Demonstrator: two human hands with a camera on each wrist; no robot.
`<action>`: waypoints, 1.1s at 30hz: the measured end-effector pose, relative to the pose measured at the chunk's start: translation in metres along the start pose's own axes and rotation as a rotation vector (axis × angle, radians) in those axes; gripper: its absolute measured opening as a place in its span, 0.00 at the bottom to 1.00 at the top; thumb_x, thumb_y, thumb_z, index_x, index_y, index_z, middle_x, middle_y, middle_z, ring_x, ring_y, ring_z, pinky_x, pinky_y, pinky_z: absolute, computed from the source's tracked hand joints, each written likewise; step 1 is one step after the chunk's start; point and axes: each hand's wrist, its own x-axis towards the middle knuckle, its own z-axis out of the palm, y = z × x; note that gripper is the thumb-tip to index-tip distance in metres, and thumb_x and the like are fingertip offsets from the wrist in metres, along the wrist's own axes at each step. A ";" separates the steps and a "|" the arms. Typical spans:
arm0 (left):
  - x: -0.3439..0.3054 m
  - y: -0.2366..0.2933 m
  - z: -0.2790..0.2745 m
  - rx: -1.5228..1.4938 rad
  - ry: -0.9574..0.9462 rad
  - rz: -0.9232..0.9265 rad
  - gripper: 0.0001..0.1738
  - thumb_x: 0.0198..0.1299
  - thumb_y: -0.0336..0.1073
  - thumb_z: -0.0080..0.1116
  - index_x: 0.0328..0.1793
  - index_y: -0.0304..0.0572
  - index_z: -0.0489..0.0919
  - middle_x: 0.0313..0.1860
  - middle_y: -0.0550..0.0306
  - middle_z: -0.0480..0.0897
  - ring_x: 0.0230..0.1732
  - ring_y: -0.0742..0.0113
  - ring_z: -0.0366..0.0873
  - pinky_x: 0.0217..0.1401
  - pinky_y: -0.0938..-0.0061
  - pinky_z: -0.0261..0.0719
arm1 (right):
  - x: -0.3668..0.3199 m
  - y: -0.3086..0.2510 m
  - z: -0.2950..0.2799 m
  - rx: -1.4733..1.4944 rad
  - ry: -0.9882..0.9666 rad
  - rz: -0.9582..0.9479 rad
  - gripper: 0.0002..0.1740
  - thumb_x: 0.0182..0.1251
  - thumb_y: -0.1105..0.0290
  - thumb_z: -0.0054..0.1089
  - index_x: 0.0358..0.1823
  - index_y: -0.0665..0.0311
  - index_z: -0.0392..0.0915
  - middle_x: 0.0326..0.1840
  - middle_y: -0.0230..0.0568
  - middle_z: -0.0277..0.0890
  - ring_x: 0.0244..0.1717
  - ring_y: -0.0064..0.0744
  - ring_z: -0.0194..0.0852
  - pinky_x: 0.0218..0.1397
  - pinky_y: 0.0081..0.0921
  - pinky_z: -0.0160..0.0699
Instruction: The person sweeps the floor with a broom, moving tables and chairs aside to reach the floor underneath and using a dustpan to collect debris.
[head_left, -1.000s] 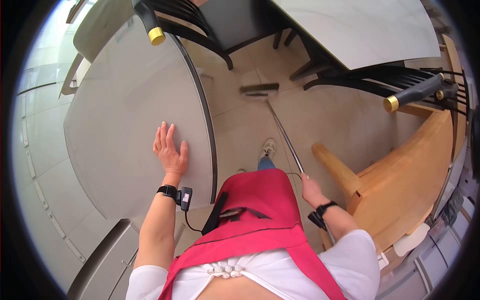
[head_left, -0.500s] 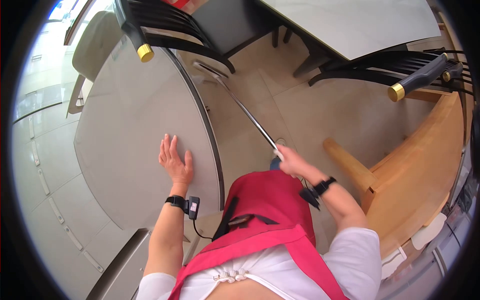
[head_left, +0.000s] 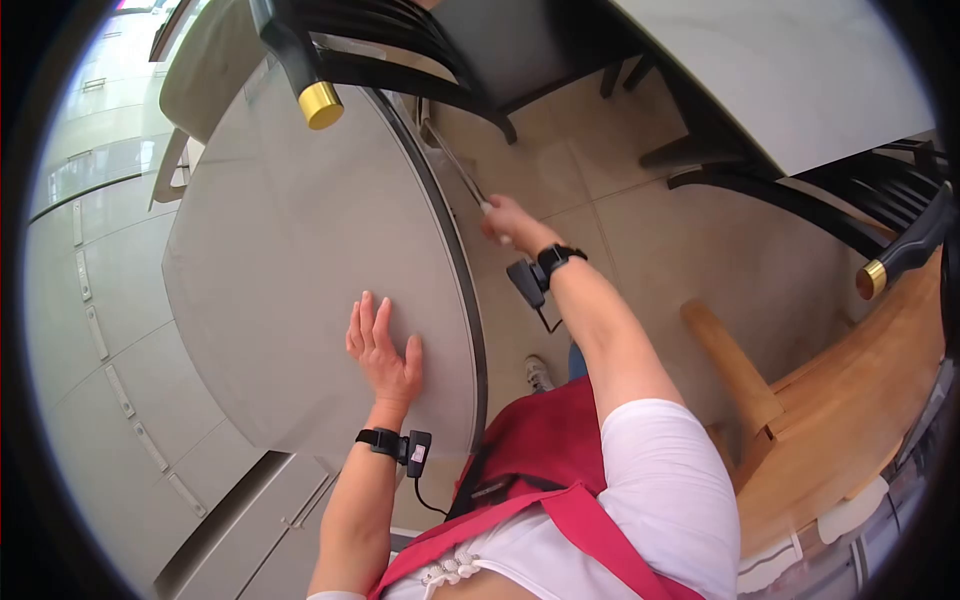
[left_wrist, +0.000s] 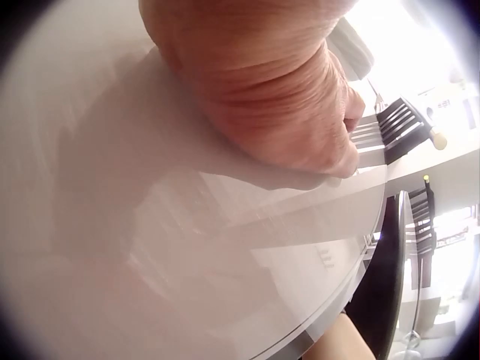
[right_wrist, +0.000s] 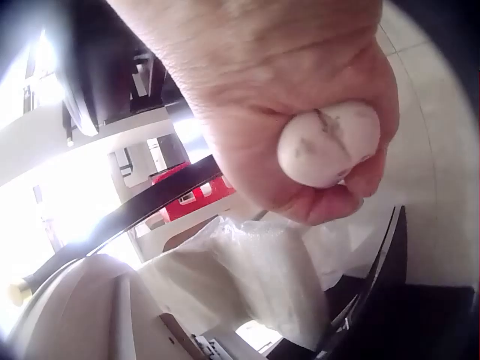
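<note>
My left hand (head_left: pixel 383 360) rests palm down on the grey tabletop (head_left: pixel 300 250), its fingers straight. In the left wrist view the heel of that hand lies against the glossy table surface. My right hand (head_left: pixel 512 222) is stretched forward beyond the table's right edge and grips a broom by its metal handle (head_left: pixel 457 165). Curled fingers surround the handle's white end (right_wrist: pixel 330 142) in the right wrist view. The handle slants away to the far left, low beside the table. The broom's head is mostly hidden by the table edge and a black chair.
Black slatted chairs with gold-tipped armrests (head_left: pixel 320 105) stand ahead and at the right. A white-topped table (head_left: pixel 790 70) is at the far right. A wooden chair (head_left: pixel 850 400) stands close on my right. Tiled floor (head_left: pixel 620 240) lies between them. A whitish plastic bag (right_wrist: pixel 255 262) shows below the right hand.
My right hand has swung the broom from the open floor leftward, then reached far forward along the table's edge. The left hand has stayed on the tabletop.
</note>
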 end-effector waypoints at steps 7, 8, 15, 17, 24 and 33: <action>0.000 -0.001 -0.004 -0.009 0.036 -0.002 0.34 0.51 0.42 0.53 0.67 0.47 0.65 0.72 0.48 0.60 0.72 0.48 0.53 0.71 0.55 0.45 | -0.073 0.050 -0.036 -0.362 0.145 0.013 0.28 0.49 0.77 0.51 0.57 0.59 0.68 0.38 0.46 0.75 0.35 0.41 0.76 0.27 0.38 0.77; 0.000 -0.001 -0.004 -0.003 0.036 -0.008 0.34 0.51 0.43 0.54 0.67 0.48 0.65 0.72 0.49 0.60 0.72 0.49 0.53 0.70 0.55 0.45 | -0.091 0.054 -0.040 -0.397 0.165 0.037 0.29 0.50 0.76 0.50 0.59 0.58 0.67 0.41 0.46 0.75 0.37 0.42 0.76 0.29 0.39 0.78; -0.002 -0.002 -0.006 -0.005 0.054 -0.006 0.34 0.51 0.43 0.55 0.67 0.50 0.65 0.72 0.51 0.60 0.72 0.51 0.53 0.70 0.54 0.44 | -0.236 0.136 -0.077 -0.415 0.189 0.119 0.34 0.46 0.82 0.53 0.62 0.64 0.66 0.40 0.44 0.76 0.37 0.34 0.75 0.36 0.27 0.73; -0.004 -0.002 -0.006 -0.014 0.060 -0.005 0.34 0.51 0.43 0.55 0.68 0.51 0.65 0.72 0.51 0.60 0.72 0.51 0.53 0.71 0.53 0.44 | -0.292 0.127 -0.086 -0.367 0.183 0.183 0.34 0.44 0.83 0.53 0.60 0.64 0.67 0.34 0.39 0.73 0.32 0.29 0.73 0.30 0.26 0.71; -0.005 -0.001 -0.005 -0.021 0.077 -0.012 0.34 0.52 0.45 0.53 0.68 0.51 0.64 0.73 0.52 0.59 0.73 0.52 0.52 0.71 0.53 0.43 | -0.393 0.097 -0.107 -1.078 0.404 -0.086 0.22 0.52 0.80 0.51 0.52 0.64 0.69 0.32 0.58 0.74 0.35 0.61 0.73 0.37 0.49 0.73; -0.008 -0.001 -0.004 -0.016 0.056 -0.004 0.33 0.55 0.45 0.53 0.68 0.52 0.64 0.73 0.54 0.58 0.73 0.53 0.51 0.71 0.54 0.43 | -0.244 0.138 -0.083 -1.342 0.540 -0.069 0.11 0.61 0.78 0.47 0.45 0.68 0.68 0.36 0.56 0.75 0.38 0.55 0.77 0.39 0.45 0.78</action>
